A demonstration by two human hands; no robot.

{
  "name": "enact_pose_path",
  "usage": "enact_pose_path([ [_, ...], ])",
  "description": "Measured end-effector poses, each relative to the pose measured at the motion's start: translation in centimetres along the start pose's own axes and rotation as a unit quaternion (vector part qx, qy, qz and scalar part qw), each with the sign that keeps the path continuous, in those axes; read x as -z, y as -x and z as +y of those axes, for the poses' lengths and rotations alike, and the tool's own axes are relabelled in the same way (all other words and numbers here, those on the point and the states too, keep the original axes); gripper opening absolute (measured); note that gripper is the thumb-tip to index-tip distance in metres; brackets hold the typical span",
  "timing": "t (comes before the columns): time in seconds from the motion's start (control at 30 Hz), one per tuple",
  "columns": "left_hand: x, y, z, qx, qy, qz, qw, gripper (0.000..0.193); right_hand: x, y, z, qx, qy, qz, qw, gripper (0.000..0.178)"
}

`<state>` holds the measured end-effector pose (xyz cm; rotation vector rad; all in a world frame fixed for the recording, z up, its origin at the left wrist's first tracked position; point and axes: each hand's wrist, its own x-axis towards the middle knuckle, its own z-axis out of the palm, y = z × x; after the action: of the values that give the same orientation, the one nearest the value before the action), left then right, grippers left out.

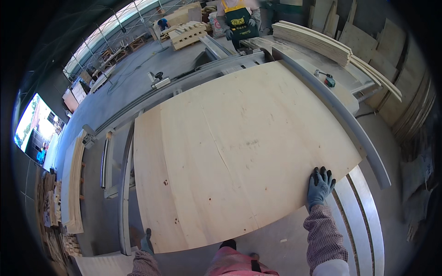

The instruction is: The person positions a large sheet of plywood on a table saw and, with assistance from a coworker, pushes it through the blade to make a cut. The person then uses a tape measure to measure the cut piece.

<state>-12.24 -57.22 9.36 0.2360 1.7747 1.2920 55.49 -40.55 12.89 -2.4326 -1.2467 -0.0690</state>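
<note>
A large pale plywood sheet (216,156), with several small knots and a few dark smudges, lies across a saw table in front of me. My right hand (319,186), in a blue-grey glove with dark fingertips, rests on the sheet near its right near corner. Its fingers are stretched out and lie on the wood. At the left near corner, my left hand (146,242), gloved alike, grips the sheet's edge; most of its fingers are hidden.
A long metal fence (350,115) runs along the sheet's right side. Slatted metal table parts (357,207) are beside my right arm. A cordless tool (328,80) and stacked curved boards (313,42) sit at the far right. Opposite stands a gloved co-worker (240,23). Stacked panels (73,184) are at left.
</note>
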Motion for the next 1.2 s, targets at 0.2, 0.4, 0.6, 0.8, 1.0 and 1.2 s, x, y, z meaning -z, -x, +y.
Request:
enact_pose_path([
  [0.2,1.7,-2.3,-1.4,-0.014,0.008,0.009,1.0,0.057,0.2,0.3,-0.5,0.003,0.0,-0.002,1.0,0.036],
  [0.4,1.1,-2.2,-1.0,-0.008,0.026,-0.018,0.999,0.056,-0.6,0.4,-0.4,0.001,0.006,0.003,1.0,0.037],
  [0.6,-2.6,1.7,2.2,0.002,0.011,0.01,1.0,0.054,-0.8,0.2,-0.7,-0.004,0.013,-0.002,1.0,0.037],
  [0.8,-2.2,0.7,1.7,-0.02,0.026,-0.015,0.999,0.052,-1.3,0.3,-0.6,-0.002,0.008,0.001,1.0,0.038],
  [1.0,-3.7,2.0,2.7,-0.001,0.018,-0.043,0.999,0.053,-2.4,0.3,-0.4,0.004,0.015,0.011,1.0,0.039],
  [1.2,-4.0,2.2,2.5,-0.056,-0.035,-0.006,0.998,0.056,-2.3,0.4,-0.7,0.008,0.019,0.017,1.0,0.038],
])
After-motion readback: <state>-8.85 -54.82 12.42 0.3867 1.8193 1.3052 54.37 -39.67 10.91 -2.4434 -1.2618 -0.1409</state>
